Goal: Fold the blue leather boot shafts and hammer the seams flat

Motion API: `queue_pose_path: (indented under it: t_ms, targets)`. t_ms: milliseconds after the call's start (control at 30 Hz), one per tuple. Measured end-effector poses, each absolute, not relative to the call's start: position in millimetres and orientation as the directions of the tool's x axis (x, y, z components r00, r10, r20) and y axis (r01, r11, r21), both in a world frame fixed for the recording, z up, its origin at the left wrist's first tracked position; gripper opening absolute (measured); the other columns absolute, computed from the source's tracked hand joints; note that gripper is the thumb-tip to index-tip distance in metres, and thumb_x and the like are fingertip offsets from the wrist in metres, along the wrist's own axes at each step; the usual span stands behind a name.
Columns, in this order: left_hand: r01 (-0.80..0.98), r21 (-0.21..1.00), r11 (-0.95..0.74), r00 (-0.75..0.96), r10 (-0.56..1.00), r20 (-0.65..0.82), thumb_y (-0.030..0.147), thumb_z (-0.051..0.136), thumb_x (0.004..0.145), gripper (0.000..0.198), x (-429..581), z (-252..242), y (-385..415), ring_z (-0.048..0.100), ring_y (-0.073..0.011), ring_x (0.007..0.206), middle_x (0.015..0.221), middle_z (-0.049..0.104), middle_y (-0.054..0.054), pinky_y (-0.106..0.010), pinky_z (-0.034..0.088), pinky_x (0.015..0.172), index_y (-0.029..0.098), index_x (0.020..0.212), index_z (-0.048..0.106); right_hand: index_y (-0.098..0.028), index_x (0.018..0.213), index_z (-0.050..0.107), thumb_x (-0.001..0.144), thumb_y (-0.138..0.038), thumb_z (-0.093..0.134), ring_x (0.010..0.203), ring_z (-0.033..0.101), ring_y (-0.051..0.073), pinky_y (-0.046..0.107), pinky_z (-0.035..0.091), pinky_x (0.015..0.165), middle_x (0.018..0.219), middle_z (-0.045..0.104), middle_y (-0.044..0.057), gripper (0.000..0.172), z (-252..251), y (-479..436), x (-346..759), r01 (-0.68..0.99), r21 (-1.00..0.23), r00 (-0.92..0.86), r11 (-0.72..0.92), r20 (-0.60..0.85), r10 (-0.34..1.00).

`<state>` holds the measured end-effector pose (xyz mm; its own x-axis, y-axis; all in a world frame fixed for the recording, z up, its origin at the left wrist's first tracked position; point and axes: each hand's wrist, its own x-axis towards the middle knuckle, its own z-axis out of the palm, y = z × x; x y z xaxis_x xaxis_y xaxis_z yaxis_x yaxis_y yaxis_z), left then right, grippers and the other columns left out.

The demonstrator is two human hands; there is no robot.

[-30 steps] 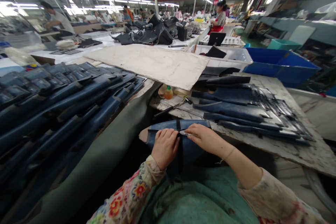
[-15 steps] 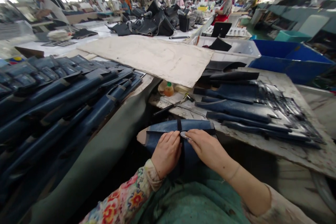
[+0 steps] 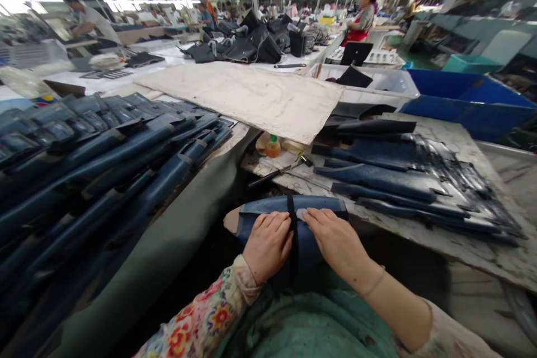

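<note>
Tool (image 3: pixel 301 213), pale and pinched in the right hand (image 3: pixel 333 238), has shifted just right of the black strap (image 3: pixel 294 243), so work seems now beside it; the left hand (image 3: pixel 268 243), grip unclear, rests on the blue piece (image 3: pixel 314 202) above the green apron (image 3: pixel 306 324).

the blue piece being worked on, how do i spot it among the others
On the right is a pale table; by its near-left edge lies the blue piece, a dark strip across it. Unlike the other blue pieces, it has the left hand and right hand on it.
</note>
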<state>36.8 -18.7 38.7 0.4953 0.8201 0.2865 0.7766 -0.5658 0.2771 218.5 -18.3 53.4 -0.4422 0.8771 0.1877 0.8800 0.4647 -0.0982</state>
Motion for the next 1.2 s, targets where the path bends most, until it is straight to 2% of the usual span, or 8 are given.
queue_pose_path:
  t_ms: [100, 233, 433, 600, 767, 1200]
  targets:
    - [0.791, 0.265, -0.552, 0.47, 0.825, 0.315, 0.024, 0.04, 0.09, 0.029, 32, 34, -23, 0.051, -0.0207, 0.112, 0.12, 0.06, -0.006, -0.039, 0.034, 0.097, 0.02, 0.113, 0.056, -0.018, 0.115, 0.059, 0.084, -0.006, 0.043, 0.1, 0.053, 0.022, 0.038, 0.046, 0.089, 0.116, 0.06, 0.008, 0.037, 54, -29, 234, 0.887, -0.099, -0.424, 0.452, 0.216, 0.879]
    - [0.819, 0.233, -0.525, 0.424, 0.826, 0.371, 0.023, 0.041, 0.09, 0.03, 23, 30, -24, 0.054, -0.0204, 0.109, 0.117, 0.063, -0.007, -0.038, 0.035, 0.095, 0.02, 0.114, 0.058, -0.019, 0.111, 0.061, 0.085, -0.008, 0.043, 0.101, 0.054, 0.02, 0.037, 0.045, 0.091, 0.112, 0.062, 0.007, 0.034, 58, -32, 249, 0.875, -0.163, -0.411, 0.455, 0.243, 0.878]
    - [0.85, 0.205, -0.485, 0.381, 0.835, 0.397, 0.022, 0.042, 0.09, 0.03, 15, 28, -26, 0.054, -0.0214, 0.11, 0.119, 0.062, -0.006, -0.039, 0.033, 0.095, 0.019, 0.115, 0.057, -0.018, 0.112, 0.061, 0.087, -0.014, 0.044, 0.1, 0.053, 0.018, 0.035, 0.046, 0.091, 0.112, 0.062, 0.006, 0.031, 70, -19, 237, 0.784, -0.271, -0.508, 0.559, 0.239, 0.828]
    - [0.852, 0.207, -0.482, 0.381, 0.839, 0.388, 0.022, 0.043, 0.089, 0.03, 13, 28, -30, 0.052, -0.0207, 0.112, 0.12, 0.061, -0.005, -0.038, 0.031, 0.096, 0.019, 0.116, 0.057, -0.018, 0.112, 0.061, 0.088, -0.013, 0.044, 0.101, 0.051, 0.019, 0.033, 0.045, 0.092, 0.114, 0.062, 0.005, 0.031, 76, -6, 209, 0.725, -0.23, -0.605, 0.65, 0.24, 0.76]
    - [0.862, 0.198, -0.466, 0.366, 0.844, 0.392, 0.021, 0.042, 0.089, 0.032, 8, 24, -31, 0.052, -0.02, 0.112, 0.12, 0.061, -0.006, -0.037, 0.032, 0.096, 0.018, 0.118, 0.056, -0.018, 0.109, 0.063, 0.088, -0.016, 0.046, 0.096, 0.053, 0.019, 0.032, 0.046, 0.089, 0.11, 0.063, 0.005, 0.027, 61, -1, 187, 0.736, -0.197, -0.613, 0.648, 0.212, 0.761]
    - [0.928, 0.157, -0.339, 0.27, 0.899, 0.343, 0.023, 0.041, 0.09, 0.031, -37, 25, -32, 0.053, -0.0209, 0.111, 0.119, 0.062, -0.008, -0.037, 0.034, 0.093, 0.019, 0.117, 0.056, -0.019, 0.109, 0.062, 0.09, -0.016, 0.04, 0.099, 0.05, 0.018, 0.03, 0.044, 0.088, 0.109, 0.062, 0.007, 0.029, 53, 19, 136, 0.659, -0.264, -0.688, 0.704, 0.166, 0.707]
